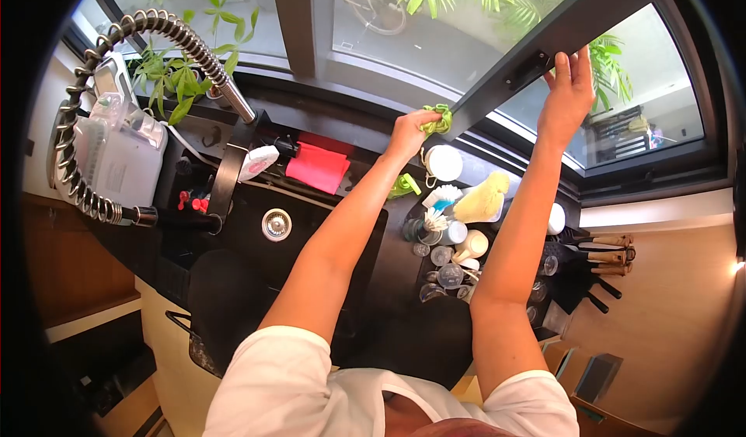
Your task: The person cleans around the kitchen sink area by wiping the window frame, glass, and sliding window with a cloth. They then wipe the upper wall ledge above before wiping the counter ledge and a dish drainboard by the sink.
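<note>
My left hand (410,132) is closed on a crumpled green cloth (437,120), held at the lower corner of a dark window frame (482,95) that stands swung inward. Higher up on the same frame, my right hand (567,95) reaches to the edge beside the black latch (531,69), its fingers at the frame. Part of those fingers is hidden behind the frame's edge. Below my left hand, a white lidded container (444,163) stands on the ledge, with a green spray head (405,186) to its left.
A black sink (311,227) with a coiled steel faucet (140,21) lies at the left. A pink cloth (317,167) hangs behind it. Cups and glasses (451,275), a yellow cloth (483,198) and a knife set (606,255) stand near my right arm. A potted plant (183,83) stands by the window.
</note>
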Tool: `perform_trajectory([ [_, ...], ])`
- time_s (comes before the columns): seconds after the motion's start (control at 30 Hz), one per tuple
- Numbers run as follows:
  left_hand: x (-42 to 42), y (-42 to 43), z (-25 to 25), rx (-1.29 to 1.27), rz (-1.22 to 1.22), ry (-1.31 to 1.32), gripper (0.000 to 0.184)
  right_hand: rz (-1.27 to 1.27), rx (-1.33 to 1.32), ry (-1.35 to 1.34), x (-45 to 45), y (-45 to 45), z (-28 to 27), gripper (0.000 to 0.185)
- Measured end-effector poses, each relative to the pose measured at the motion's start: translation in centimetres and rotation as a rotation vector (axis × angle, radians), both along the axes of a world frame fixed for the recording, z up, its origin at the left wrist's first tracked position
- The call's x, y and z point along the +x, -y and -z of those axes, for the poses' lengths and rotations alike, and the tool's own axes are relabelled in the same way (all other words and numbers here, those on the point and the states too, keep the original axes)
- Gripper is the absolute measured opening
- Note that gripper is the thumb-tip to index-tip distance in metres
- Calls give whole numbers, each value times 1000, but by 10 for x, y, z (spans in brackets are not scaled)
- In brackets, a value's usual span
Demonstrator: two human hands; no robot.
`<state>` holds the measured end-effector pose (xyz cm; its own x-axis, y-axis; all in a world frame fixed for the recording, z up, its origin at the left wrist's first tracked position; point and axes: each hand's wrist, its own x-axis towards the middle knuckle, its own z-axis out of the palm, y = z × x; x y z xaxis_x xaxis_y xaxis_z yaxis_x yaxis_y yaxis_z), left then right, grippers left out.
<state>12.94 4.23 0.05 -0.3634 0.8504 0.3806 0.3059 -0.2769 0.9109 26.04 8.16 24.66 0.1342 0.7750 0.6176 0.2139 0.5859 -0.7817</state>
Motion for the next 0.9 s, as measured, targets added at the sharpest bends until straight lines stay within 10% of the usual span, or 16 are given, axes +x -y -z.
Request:
perform_trajectory([
  [0.33, 23, 22, -140, 535, -119, -447, 30, -116, 8, -38, 8, -6, 4, 42],
  [0.63, -9, 16, -11, 167, 36, -1089, 13, -58, 30, -44, 9, -11, 9, 41],
  [0.9, 20, 5, -117, 461, -81, -981, 21, -107, -26, -28, 10, -5, 3, 41],
])
